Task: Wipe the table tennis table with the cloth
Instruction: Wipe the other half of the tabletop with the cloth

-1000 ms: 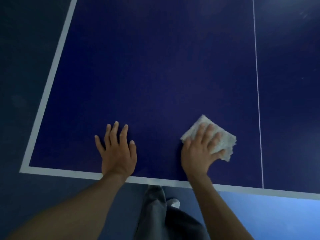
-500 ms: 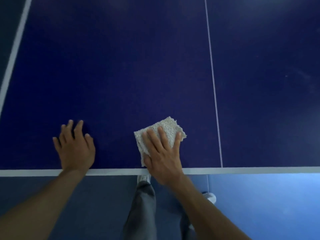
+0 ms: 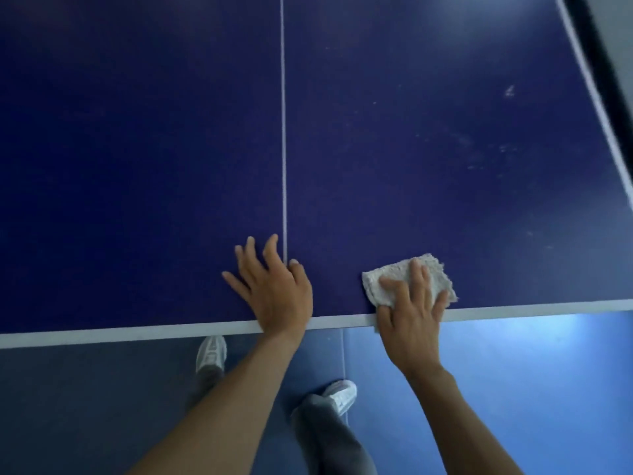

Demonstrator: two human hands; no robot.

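Cloth point(image 3: 433, 274) lies flat on the table tennis table point(image 3: 137, 166), right of the centre line point(image 3: 283, 132), level with its near end. Its lower corner overlaps the white edge stripe point(image 3: 137, 332). Right hand point(image 3: 409, 323) is on top of it, fingers straight and spread, pressing down, not gripping. Left hand point(image 3: 274, 293) is flat on bare table, fingers splayed, straddling the centre line: thumb right of it, four fingers left. Hands near each other, apart. Pale scuff marks point(image 3: 493, 149) sit well right of the centre line. White shoes point(image 3: 211, 353) on the blue floor point(image 3: 513, 371), one either side of the line.
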